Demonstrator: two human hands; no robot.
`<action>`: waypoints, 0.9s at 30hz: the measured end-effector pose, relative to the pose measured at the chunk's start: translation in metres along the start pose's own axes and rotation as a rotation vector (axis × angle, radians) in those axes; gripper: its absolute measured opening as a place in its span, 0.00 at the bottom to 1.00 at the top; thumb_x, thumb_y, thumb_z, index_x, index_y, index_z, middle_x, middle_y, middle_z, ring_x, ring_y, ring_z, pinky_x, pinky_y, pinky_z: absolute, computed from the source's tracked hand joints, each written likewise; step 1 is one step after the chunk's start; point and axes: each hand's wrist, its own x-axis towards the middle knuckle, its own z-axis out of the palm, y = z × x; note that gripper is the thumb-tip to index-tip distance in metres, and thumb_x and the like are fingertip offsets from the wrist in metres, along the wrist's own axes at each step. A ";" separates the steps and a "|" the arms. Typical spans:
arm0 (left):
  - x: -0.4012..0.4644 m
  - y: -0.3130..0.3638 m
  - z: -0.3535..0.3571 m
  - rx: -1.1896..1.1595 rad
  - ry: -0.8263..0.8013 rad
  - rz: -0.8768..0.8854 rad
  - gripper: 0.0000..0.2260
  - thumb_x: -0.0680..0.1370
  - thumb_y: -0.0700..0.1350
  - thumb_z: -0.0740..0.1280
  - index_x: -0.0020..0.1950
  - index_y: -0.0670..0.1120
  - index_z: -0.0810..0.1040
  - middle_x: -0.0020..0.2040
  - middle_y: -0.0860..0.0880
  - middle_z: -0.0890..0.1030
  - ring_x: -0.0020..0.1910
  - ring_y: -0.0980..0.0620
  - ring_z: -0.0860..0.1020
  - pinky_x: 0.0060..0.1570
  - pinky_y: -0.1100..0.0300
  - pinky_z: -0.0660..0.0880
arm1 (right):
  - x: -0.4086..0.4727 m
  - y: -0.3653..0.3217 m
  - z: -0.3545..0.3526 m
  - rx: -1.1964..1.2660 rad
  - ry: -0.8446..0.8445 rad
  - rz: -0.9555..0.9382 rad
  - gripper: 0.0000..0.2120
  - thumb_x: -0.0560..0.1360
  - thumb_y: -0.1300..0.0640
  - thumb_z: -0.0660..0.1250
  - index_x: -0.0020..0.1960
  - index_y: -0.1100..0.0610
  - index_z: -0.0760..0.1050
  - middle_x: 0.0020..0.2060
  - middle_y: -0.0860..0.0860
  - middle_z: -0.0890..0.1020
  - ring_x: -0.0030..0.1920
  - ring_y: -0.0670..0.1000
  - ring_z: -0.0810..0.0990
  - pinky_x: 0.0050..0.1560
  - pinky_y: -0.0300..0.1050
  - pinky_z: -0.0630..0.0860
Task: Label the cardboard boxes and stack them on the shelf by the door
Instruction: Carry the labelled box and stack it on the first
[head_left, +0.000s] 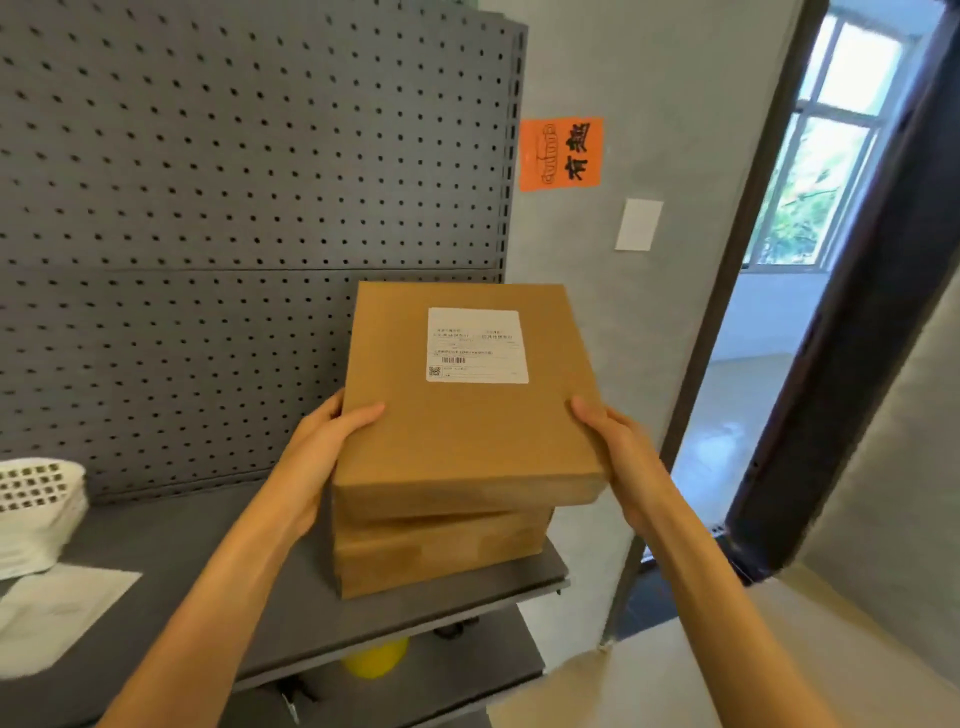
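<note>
Both hands, left (324, 441) and right (618, 452), grip top box (467, 415) over lower box (441, 551). Overhangs right; may slide off shelf (260, 587).

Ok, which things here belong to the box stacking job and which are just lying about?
Job: top box with label, held by left hand and right hand; lower box; shelf.
Lying about: white basket, paper sheet, orange sign, yellow object.

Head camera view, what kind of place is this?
Probably a small stockroom or packing room: a grey shelf backed by pegboard, two stacked boxes with a shipping label on top, both hands gripping the upper one, beside an open doorway.
</note>
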 end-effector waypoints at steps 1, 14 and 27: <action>0.006 0.000 -0.001 0.011 0.048 -0.014 0.19 0.76 0.49 0.66 0.66 0.50 0.73 0.52 0.53 0.81 0.48 0.54 0.79 0.40 0.59 0.72 | 0.014 0.002 0.004 0.001 -0.043 0.028 0.22 0.74 0.44 0.66 0.63 0.54 0.74 0.55 0.51 0.82 0.54 0.51 0.81 0.55 0.45 0.76; 0.041 -0.029 -0.014 0.095 0.272 -0.271 0.20 0.74 0.55 0.68 0.61 0.47 0.75 0.53 0.46 0.80 0.49 0.47 0.77 0.40 0.57 0.72 | 0.080 0.033 0.025 -0.027 -0.281 0.244 0.18 0.76 0.46 0.65 0.63 0.52 0.72 0.52 0.50 0.82 0.51 0.52 0.81 0.47 0.45 0.78; 0.050 -0.037 -0.023 0.099 0.257 -0.338 0.19 0.71 0.58 0.70 0.57 0.49 0.77 0.53 0.45 0.81 0.54 0.45 0.79 0.58 0.50 0.74 | 0.092 0.030 0.025 -0.123 -0.287 0.338 0.19 0.76 0.47 0.64 0.64 0.53 0.69 0.48 0.48 0.79 0.47 0.50 0.78 0.52 0.50 0.74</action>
